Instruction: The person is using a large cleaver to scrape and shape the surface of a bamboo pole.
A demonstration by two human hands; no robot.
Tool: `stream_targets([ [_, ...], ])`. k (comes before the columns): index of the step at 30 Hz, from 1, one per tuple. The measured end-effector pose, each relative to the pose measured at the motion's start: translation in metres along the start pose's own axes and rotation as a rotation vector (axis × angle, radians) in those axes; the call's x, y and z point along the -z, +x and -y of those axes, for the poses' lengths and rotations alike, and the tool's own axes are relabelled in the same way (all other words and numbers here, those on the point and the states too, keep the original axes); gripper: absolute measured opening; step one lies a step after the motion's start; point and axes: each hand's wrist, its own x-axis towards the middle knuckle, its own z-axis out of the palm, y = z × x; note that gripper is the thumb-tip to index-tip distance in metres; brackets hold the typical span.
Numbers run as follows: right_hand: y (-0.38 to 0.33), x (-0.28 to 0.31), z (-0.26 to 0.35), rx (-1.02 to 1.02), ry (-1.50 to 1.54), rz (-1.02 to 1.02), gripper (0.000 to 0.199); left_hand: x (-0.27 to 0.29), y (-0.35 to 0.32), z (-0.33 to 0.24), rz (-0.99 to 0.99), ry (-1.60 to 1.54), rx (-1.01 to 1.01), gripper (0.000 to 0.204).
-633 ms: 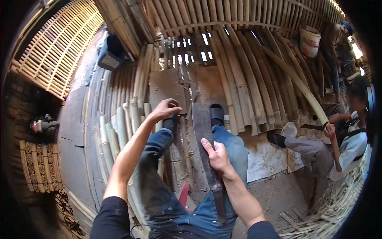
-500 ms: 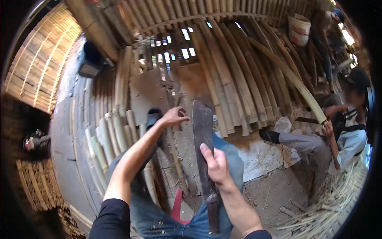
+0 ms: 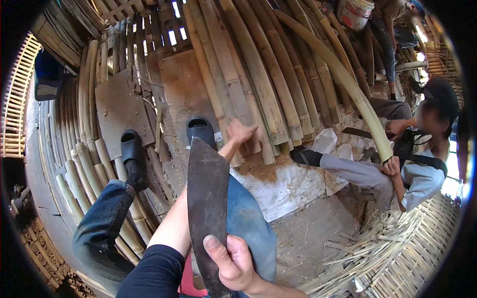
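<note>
My right hand (image 3: 231,260) is closed around the lower part of a machete's broad dark blade (image 3: 207,184). The blade points away from me, tip up, and crosses in front of my left forearm. Beyond the tip, my left hand (image 3: 242,133) reaches out with its fingers apart over the near ends of split bamboo poles (image 3: 228,79). It looks to be at or just over one pole's end; whether it touches cannot be made out. The machete's handle lies out of the frame below my fist.
At right a seated person (image 3: 422,149) holds a long pale bamboo pole (image 3: 343,79) and has a dark blade (image 3: 357,133) nearby. Woven bamboo strips (image 3: 397,248) fill the lower right. Shorter bamboo lengths (image 3: 79,174) lie at left. A white bucket (image 3: 354,14) stands at the far right.
My left hand has moved right and forward to the bamboo ends. The machete has come nearer and lower, still in my right hand. The view has shifted to the right.
</note>
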Motion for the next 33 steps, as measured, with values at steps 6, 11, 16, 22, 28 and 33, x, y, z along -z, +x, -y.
stream_targets([
  [6, -0.011, -0.015, 0.015, 0.156, 0.076, 0.036, 0.043, 0.198, 0.052, 0.107, 0.315, -0.33, -0.293, 0.048],
  [11, -0.001, 0.013, -0.005, 0.227, 0.179, -0.154, 0.045, 0.314, -0.089, 0.044, -0.005, -0.273, -0.127, 0.055],
  [16, 0.019, -0.007, -0.03, 0.376, 0.09, -0.189, 0.049, 0.48, -0.248, 0.045, -0.066, 0.053, -0.076, 0.052],
  [22, -0.002, -0.026, -0.045, 0.473, 0.052, -0.04, 0.052, 0.565, -0.46, 0.175, -0.138, -0.057, -0.216, 0.087],
  [28, -0.08, -0.013, -0.071, 0.593, 0.176, 0.31, 0.058, 0.534, -0.664, 0.23, 0.238, -0.524, -0.292, 0.085],
  [33, -0.202, -0.027, -0.05, 0.744, -0.067, 0.43, 0.055, 0.473, -0.708, 0.307, 0.779, -0.81, -0.159, 0.076],
])
